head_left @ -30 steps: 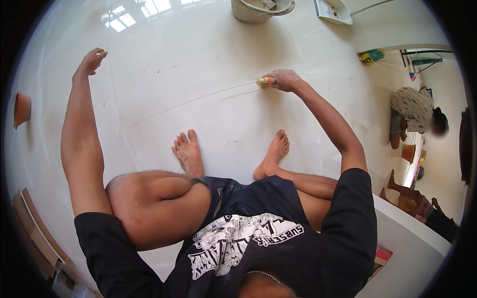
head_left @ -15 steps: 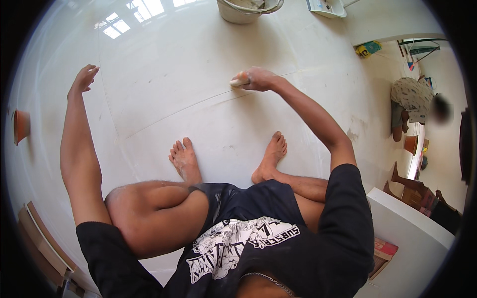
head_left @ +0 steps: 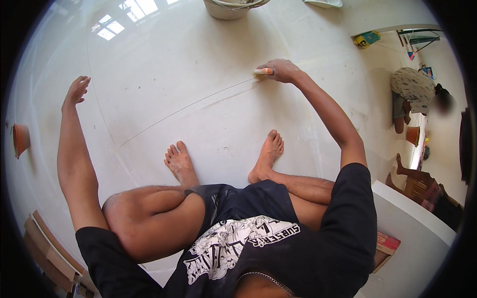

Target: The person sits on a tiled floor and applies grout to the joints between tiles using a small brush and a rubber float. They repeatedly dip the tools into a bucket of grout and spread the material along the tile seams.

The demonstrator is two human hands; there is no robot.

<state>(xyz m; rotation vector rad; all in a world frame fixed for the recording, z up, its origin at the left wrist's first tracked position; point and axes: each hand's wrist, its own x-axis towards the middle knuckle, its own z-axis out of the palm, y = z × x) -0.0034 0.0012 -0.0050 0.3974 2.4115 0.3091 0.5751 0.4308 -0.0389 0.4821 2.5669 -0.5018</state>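
Observation:
In my right hand (head_left: 282, 71) is a small pale pad with an orange part (head_left: 264, 72), perhaps a sponge; its exact kind is hard to make out. My fingers are closed around it, and it is down on the glossy white tiled floor (head_left: 198, 54), at the far end of a thin dark joint line (head_left: 184, 107). A faint smear runs beside that line. Off to the left, my left hand (head_left: 78, 89) holds nothing, its fingers loosely bent and apart, near another joint line. My bare feet (head_left: 180, 161) are on the tiles.
A bucket (head_left: 229, 9) stands ahead, with a white tray (head_left: 324, 3) to its right. At far left is an orange-brown pot (head_left: 21, 139). A low white wall (head_left: 412, 213) is at my right; beyond it a person (head_left: 413, 89) bends over. Cardboard pieces (head_left: 47, 251) lie lower left.
My right hand has moved to the right along the joint line with the pad, and more of the line shows. My left hand is slightly lower and further left in view. The view has shifted a little.

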